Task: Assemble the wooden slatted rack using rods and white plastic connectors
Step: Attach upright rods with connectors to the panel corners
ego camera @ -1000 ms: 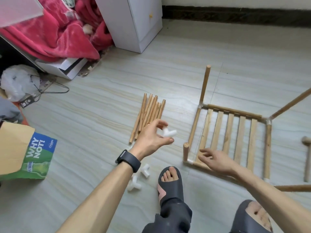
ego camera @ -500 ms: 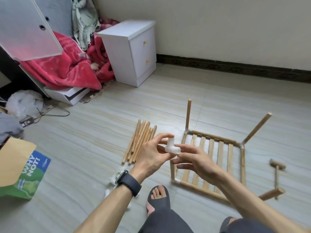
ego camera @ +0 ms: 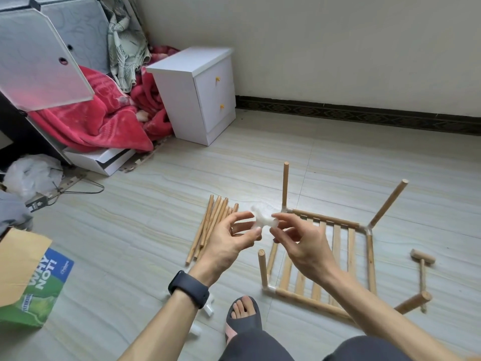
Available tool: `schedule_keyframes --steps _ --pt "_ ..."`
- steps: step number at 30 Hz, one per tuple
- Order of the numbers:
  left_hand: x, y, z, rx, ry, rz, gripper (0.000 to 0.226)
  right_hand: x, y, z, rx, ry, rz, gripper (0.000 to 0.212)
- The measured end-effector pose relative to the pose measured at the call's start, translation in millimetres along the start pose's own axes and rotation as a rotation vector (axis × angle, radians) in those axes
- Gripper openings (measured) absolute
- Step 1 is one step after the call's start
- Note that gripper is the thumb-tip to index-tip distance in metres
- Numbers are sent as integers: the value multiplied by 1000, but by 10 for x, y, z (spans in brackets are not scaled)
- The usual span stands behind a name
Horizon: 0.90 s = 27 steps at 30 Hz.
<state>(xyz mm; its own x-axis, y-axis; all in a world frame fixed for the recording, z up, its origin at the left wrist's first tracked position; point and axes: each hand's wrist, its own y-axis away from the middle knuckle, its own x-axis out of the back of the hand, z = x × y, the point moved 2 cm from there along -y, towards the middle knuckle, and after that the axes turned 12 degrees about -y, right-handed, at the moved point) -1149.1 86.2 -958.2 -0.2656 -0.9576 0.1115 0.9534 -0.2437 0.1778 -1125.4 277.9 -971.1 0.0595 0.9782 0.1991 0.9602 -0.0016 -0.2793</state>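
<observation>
At eight o'clock in the view a green-and-blue box (ego camera: 39, 282) lies on the floor (ego camera: 125, 230), printed "WHY NOT!" in white. The smaller logo beside it is too small to read, and no other writing shows.

The rods (ego camera: 212, 225) lie bundled on the floor at ten o'clock from the left hand (ego camera: 229, 246). They look light, stiff and smooth, and likely to roll. They are best gripped near the end being seated.

The left hand's thumb and fingers (ego camera: 240, 217) pinch one side of the connector (ego camera: 263, 222), which is held in the air at the view's centre, at nine o'clock of the rack. The right hand (ego camera: 304, 246) pinches its other side between forefinger and thumb, the other fingers loosely curled. The connector is blurred. It appears to be a small, hard, light plastic piece, probably slick, so it seems wise to hold the body and leave the sockets free.

The rack (ego camera: 371, 264) lies on the floor at three o'clock of the hands, with four rods standing from its corners. It is probably rigid in the slats but loose at the joints. A mallet (ego camera: 422, 267) lies at three o'clock of the rack.
</observation>
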Motion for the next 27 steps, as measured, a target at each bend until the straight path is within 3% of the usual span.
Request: schedule_keyframes --steps 4,7,11,19,27 --pt "-45 -48 -39 -25 -135 119 32 -48 78 41 9 11 -30 28" --pt "-38 -69 -28 -75 -296 103 26 -45 85 114 -137 -113 -25 24" --pt "-59 -61 -24 -81 -320 63 30 -53 82 202 -316 -343 -48 33" --pt "-62 -15 -137 19 -193 -33 43 -62 85 243 -313 -274 -17 26" --pt "-27 -12 -231 -11 -378 -38 40 -11 75 209 -299 -104 -16 16"
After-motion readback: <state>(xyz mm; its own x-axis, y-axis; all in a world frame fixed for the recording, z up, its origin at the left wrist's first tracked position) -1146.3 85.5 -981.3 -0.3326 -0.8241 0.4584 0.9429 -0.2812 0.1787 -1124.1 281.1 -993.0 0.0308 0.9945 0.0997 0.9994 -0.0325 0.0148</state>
